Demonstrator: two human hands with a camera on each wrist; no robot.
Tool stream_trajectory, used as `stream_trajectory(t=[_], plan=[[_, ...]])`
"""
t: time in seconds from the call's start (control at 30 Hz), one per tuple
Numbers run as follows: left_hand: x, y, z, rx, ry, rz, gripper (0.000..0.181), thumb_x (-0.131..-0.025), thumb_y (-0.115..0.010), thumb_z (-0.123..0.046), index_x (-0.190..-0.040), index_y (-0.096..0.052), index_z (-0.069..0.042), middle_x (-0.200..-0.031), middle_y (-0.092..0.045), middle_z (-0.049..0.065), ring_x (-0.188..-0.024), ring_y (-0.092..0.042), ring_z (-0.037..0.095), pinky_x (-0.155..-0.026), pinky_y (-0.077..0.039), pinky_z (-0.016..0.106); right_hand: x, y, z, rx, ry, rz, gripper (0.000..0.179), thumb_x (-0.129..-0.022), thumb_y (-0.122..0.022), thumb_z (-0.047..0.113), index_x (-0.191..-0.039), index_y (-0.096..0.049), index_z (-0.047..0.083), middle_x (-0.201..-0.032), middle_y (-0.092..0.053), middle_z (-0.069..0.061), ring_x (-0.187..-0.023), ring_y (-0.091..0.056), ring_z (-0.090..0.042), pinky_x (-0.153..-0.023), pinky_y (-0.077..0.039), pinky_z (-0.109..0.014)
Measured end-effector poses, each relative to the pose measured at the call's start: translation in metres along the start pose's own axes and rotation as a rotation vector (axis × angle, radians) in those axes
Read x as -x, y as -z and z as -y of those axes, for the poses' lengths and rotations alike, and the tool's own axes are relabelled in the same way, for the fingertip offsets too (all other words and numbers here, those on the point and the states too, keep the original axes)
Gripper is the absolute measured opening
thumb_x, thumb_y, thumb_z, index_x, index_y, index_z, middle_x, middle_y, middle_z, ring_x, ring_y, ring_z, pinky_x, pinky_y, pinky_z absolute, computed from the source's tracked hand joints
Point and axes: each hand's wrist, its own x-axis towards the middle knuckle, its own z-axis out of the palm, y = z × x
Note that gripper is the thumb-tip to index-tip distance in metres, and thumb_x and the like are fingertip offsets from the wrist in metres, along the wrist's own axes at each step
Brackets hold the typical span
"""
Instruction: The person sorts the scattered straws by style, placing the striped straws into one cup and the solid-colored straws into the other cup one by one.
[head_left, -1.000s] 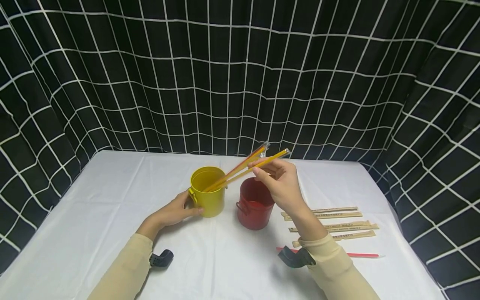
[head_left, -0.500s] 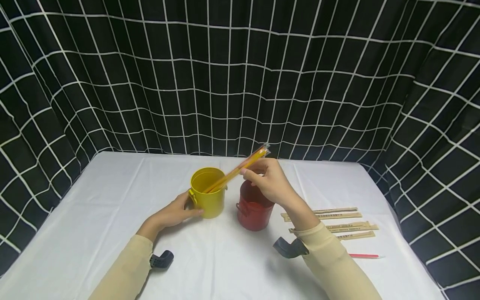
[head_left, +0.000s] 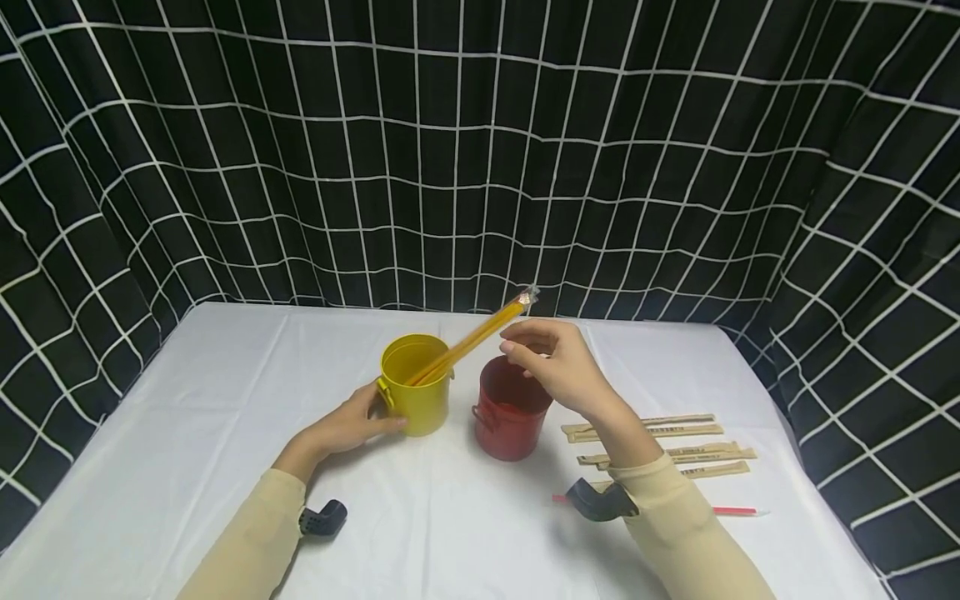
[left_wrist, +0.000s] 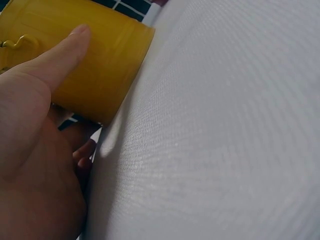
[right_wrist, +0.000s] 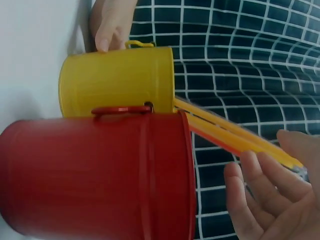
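My left hand (head_left: 343, 427) grips the yellow bucket (head_left: 424, 408) at its left side, thumb along the front wall in the left wrist view. Several yellow straws (head_left: 486, 328) in clear wrappers lean out of this bucket toward the upper right; an orange-red one (right_wrist: 220, 138) shows among them in the right wrist view. To their right, above the red bucket (head_left: 507, 430), hovers my right hand (head_left: 564, 367). Its fingers are loosely bent and hold nothing. The red bucket stands upright close beside the yellow one; part of its rim is hidden behind the right hand.
Several paper-wrapped sticks (head_left: 705, 452) lie on the white tablecloth (head_left: 420, 533) at the right, partly under my right forearm. A pink-red straw (head_left: 735, 511) lies nearer to me. Black curtains with a white grid (head_left: 450, 150) rise behind the table and at both sides.
My right hand brought a yellow straw in line with the others in the yellow bucket, let it go and drew back to the right. The left hand and both buckets stayed in place.
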Motion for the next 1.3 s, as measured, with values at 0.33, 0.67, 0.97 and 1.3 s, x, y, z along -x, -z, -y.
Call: stream_trajectory(t=[0.33, 0.67, 0.97, 1.3], plan=[[0.001, 0.001, -0.003, 0.003, 0.005, 0.006, 0.092, -0.094, -0.071, -0.035, -0.163, -0.016, -0.012, -0.171, -0.016, 0.012, -0.159, -0.009, 0.038, -0.128, -0.009, 0.061, 0.021, 0.017, -0.007, -0.032, 0.024, 0.004, 0.024, -0.096, -0.065, 0.007, -0.117, -0.069, -0.003, -0.114, -0.072, -0.024, -0.090, -0.071, -0.017, -0.072, -0.062, -0.028], [0.001, 0.002, -0.001, 0.008, -0.006, 0.006, 0.090, -0.094, -0.071, -0.033, -0.163, -0.016, -0.013, -0.171, -0.016, 0.012, -0.159, -0.009, 0.038, -0.128, -0.009, 0.061, 0.035, 0.026, -0.017, -0.040, 0.057, 0.031, 0.025, -0.097, -0.064, 0.006, -0.118, -0.067, -0.007, -0.116, -0.071, -0.025, -0.091, -0.072, -0.016, -0.074, -0.064, -0.036], [-0.002, 0.001, 0.001, 0.022, -0.014, 0.008, 0.090, -0.094, -0.071, -0.032, -0.163, -0.016, -0.015, -0.171, -0.016, 0.009, -0.159, -0.008, 0.036, -0.129, -0.008, 0.059, 0.051, 0.036, -0.033, 0.020, 0.055, 0.070, 0.026, -0.098, -0.064, 0.009, -0.120, -0.067, -0.005, -0.118, -0.070, -0.025, -0.099, -0.070, -0.010, -0.077, -0.063, -0.032], [0.000, 0.000, -0.001, 0.023, 0.018, 0.007, 0.092, -0.094, -0.071, -0.034, -0.164, -0.014, -0.015, -0.172, -0.013, 0.010, -0.159, -0.006, 0.036, -0.129, -0.007, 0.059, 0.067, 0.046, -0.057, 0.012, 0.026, 0.127, 0.025, -0.097, -0.063, 0.005, -0.119, -0.067, -0.006, -0.116, -0.070, -0.027, -0.094, -0.071, -0.003, -0.077, -0.062, -0.028]])
